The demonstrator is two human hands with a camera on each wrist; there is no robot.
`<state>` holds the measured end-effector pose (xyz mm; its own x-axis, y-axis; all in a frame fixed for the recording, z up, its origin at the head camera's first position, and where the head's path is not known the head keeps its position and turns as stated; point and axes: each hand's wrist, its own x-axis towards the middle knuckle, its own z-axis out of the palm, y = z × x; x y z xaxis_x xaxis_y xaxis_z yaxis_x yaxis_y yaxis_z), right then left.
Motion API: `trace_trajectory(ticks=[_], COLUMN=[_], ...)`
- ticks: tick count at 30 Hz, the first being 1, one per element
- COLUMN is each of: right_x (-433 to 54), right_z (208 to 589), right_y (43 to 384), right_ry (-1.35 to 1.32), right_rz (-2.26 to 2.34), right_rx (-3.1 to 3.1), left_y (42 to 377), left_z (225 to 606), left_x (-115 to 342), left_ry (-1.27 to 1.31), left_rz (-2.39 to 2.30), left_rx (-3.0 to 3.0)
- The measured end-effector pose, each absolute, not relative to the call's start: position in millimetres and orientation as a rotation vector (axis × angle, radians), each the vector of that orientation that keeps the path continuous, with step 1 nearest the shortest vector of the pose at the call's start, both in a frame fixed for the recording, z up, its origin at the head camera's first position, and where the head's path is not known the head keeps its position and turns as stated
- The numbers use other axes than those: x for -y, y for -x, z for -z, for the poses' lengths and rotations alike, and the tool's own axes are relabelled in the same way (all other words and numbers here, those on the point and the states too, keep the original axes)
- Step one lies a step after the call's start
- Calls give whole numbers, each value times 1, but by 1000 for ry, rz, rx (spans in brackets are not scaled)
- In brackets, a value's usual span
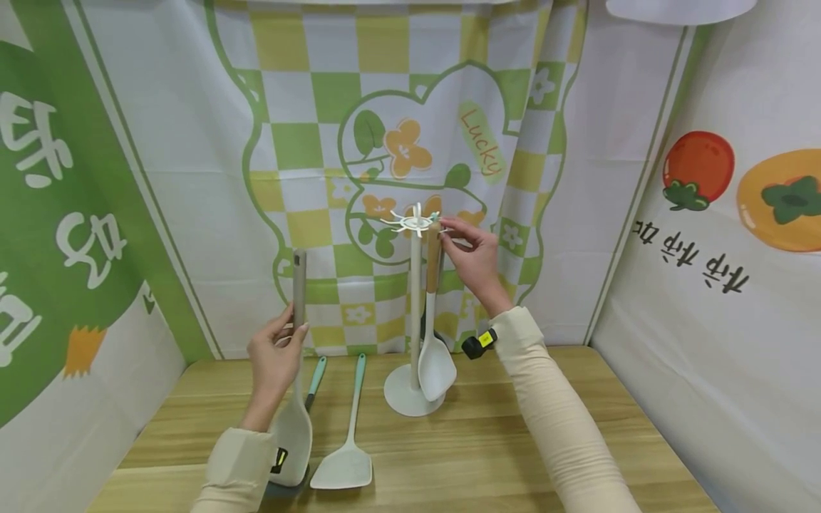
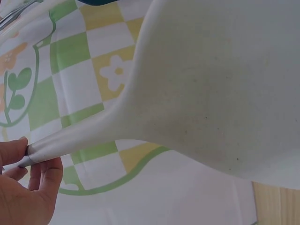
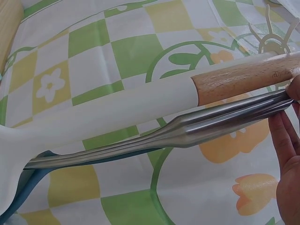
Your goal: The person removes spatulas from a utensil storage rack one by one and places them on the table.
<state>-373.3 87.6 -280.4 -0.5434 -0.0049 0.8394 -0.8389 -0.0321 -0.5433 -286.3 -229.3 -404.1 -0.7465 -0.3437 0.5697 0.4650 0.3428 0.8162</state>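
Observation:
My left hand [image 1: 277,356] holds a white spatula [image 1: 293,438] upright by its grey handle, head down. Its broad pale head fills much of the left wrist view. My right hand [image 1: 473,253] is at the top of a white utensil stand [image 1: 415,306] with a ring of hooks. In the right wrist view, its fingers pinch the end of a utensil's steel handle [image 3: 197,126]; the dark blue head is mostly hidden. Just in front, a white spoon [image 1: 437,370] with a wooden handle hangs against the stand.
A white turner [image 1: 343,467] with a mint handle lies on the wooden table [image 1: 487,449], left of the stand. Another mint-handled utensil [image 1: 317,377] lies partly hidden behind the spatula. Printed cloth [image 1: 308,214] hangs behind the stand and at both sides.

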Motion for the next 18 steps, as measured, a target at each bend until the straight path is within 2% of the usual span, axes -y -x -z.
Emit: trace_trajectory(ticks=[18], right_x=[-88], right_z=[281], right_y=[373], right_ry=[-894], right_rz=[-1655], right_rx=[1617], left_y=[283], left_z=[405], left_x=[246], left_ry=[72], left_rz=[1443], left_rx=[1935])
